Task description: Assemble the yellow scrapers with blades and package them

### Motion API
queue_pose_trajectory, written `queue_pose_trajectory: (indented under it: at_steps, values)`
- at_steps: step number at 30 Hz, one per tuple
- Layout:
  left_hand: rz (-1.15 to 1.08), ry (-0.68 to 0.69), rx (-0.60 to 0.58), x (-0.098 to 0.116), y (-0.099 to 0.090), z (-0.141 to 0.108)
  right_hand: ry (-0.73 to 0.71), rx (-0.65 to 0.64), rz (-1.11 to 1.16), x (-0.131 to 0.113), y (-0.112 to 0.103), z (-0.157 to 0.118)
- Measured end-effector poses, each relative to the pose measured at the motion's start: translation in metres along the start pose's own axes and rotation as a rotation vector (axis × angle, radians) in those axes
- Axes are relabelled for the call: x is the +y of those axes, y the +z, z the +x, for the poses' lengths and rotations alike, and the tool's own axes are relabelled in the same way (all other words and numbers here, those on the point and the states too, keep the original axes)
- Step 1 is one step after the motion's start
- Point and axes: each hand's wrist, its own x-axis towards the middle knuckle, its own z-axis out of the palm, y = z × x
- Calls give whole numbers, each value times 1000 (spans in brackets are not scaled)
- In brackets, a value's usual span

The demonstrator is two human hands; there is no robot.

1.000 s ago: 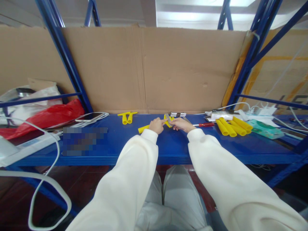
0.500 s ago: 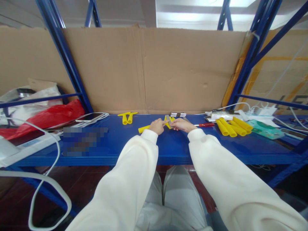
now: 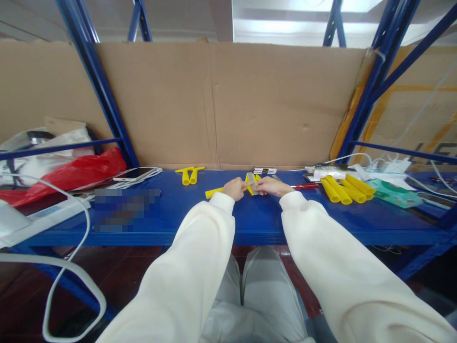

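Note:
My left hand (image 3: 234,188) is closed round a yellow T-shaped plastic handle (image 3: 214,192), whose tube sticks out to the left, low over the blue table. The handle's flared yellow end shows between my two hands. Against that end lies a flat silvery-grey plate (image 3: 252,180). My right hand (image 3: 268,186) pinches the plate, with its fingers partly hidden. My left fingertips touch the yellow end or the plate; I cannot tell which.
Two yellow T-shaped pieces (image 3: 189,175) stand at the back left. Right of my hands lie a red-handled screwdriver (image 3: 306,186), several yellow tubes (image 3: 344,188) and a green packet (image 3: 392,193). Small stacked dark-and-white items (image 3: 264,170) sit behind. Cardboard (image 3: 257,105) walls the back.
My left index finger has drawn back a little from the plate, and the plate has tilted slightly. Both hands otherwise stay in the same place.

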Motion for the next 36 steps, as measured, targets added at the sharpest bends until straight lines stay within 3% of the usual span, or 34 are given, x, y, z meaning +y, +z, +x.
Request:
queue_pose_trajectory:
  at_steps: [3, 7, 12, 16, 36]
  values:
    - [5, -16, 0, 0, -1, 0, 34, 40, 69, -1, 1, 1]
    - [7, 34, -3, 1, 1, 0, 91, 189, 226, -3, 3, 3]
    - [10, 171, 55, 3, 4, 0, 49, 290, 280, -2, 2, 5]
    - [-8, 193, 99, 5, 6, -1, 31, 341, 292, -2, 1, 7]
    - [-12, 169, 97, 6, 6, 0, -2, 380, 244, 0, 2, 10]
